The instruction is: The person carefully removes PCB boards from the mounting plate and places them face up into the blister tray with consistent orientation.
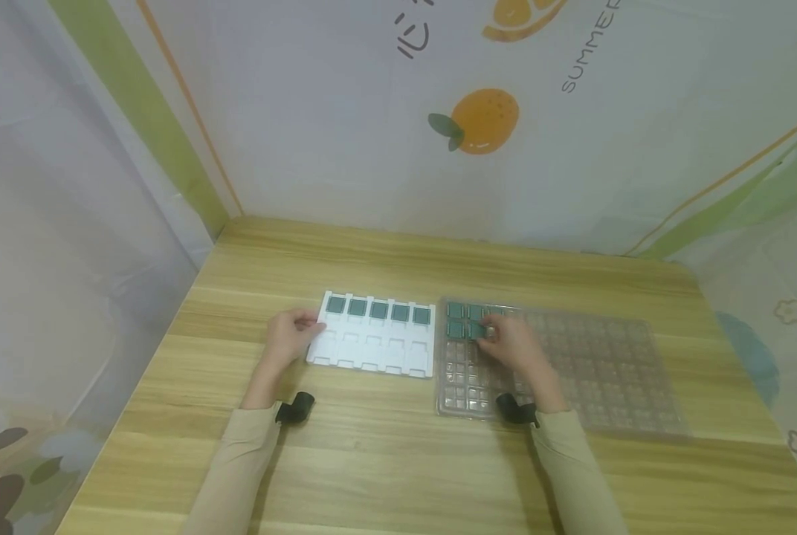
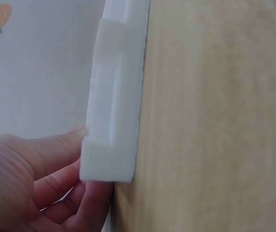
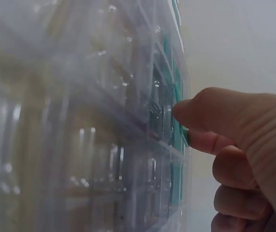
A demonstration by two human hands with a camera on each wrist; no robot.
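Note:
A white plastic tray point(image 1: 393, 357) lies on the table, with a row of several square green chips point(image 1: 379, 310) along its far side. My left hand point(image 1: 286, 342) grips the tray's left edge; in the left wrist view the thumb rests on the rim and the fingers point(image 2: 96, 205) reach under the corner. To the right is a clear plastic tray point(image 1: 592, 371) with many pockets, several green chips point(image 1: 455, 310) sitting in its far left corner. There my right hand point(image 1: 515, 343) pinches a green chip point(image 1: 475, 330), which looks slightly tilted in the right wrist view.
The wooden table point(image 1: 372, 453) runs up to a white curtain point(image 1: 325, 148) printed with fruit, at the back. Black wrist mounts point(image 1: 296, 408) sit at both sleeve cuffs. A narrow strip of table separates the two trays.

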